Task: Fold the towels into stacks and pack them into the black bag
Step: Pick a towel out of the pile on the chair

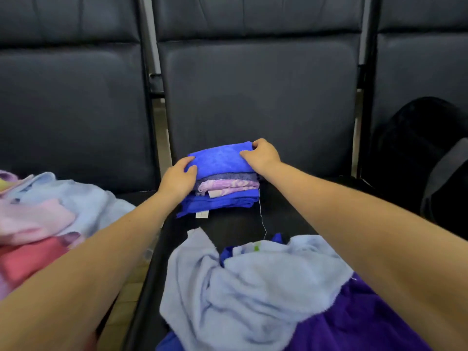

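Folded towel stack (222, 188) on seat (283, 214), landmark. Left hand (177, 179) grip grasping stack's left edge; right hand (263, 155) grip pinching top blue towel (220, 158). Black bag (415, 148) right of stack.

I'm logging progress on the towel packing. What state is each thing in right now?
Top blue towel: folded, on top of the stack, gripped at both ends.
Stack of towels: folded, piled on the seat.
Light blue towel: unfolded, crumpled on the near seat.
Purple towel: unfolded, partly under the light blue one.
Left pile: loose, unfolded.
Black bag: on the right seat; open or closed unclear.
Left hand: gripping.
Right hand: gripping.
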A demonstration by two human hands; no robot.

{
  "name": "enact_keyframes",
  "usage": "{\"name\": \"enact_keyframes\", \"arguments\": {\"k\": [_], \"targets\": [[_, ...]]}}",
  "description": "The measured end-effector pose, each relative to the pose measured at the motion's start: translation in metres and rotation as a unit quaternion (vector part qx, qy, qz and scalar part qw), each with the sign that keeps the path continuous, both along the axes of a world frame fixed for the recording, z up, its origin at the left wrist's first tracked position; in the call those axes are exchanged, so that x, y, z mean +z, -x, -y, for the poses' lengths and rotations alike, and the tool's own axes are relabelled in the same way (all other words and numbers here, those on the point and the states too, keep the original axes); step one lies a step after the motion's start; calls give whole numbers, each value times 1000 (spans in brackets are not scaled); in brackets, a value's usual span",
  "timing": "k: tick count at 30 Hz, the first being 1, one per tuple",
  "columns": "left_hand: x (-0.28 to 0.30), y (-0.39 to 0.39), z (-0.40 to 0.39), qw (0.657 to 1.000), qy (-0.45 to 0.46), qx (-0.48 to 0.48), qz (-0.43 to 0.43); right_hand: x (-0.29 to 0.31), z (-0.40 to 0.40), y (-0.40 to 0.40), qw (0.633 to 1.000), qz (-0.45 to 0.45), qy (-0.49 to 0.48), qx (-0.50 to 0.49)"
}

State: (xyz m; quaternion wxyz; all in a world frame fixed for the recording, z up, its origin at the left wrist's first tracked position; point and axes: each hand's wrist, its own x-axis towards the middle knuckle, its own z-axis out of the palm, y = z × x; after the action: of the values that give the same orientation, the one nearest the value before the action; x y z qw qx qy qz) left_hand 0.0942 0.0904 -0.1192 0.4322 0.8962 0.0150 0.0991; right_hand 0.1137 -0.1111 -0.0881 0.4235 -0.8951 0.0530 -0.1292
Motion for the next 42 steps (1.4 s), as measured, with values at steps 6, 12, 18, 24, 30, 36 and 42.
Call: {"name": "enact_keyframes", "arguments": {"k": [6,12,18,24,30,36,42], "targets": [[18,43,13,994,-1,78,75,13,22,56,998,20,-53,-16],[21,110,48,995,21,39,94,-15,56,138,996,-6,-89,-8],[3,164,66,993,-93,-77,-5,-40,75,196,992,-54,-114,-8],[-24,204,28,972,-190,-139,-23,-46,66,226,988,-102,88,76],[-21,218,28,982,-134,-131,-2,-50,74,221,970,-124,167,126],[-26,234,52,957,-180,-217,65,-47,113,226,945,-142,292,-41],[-31,220,62,935,-278,-217,28,-54,151,229,949,-179,251,-68]]}}
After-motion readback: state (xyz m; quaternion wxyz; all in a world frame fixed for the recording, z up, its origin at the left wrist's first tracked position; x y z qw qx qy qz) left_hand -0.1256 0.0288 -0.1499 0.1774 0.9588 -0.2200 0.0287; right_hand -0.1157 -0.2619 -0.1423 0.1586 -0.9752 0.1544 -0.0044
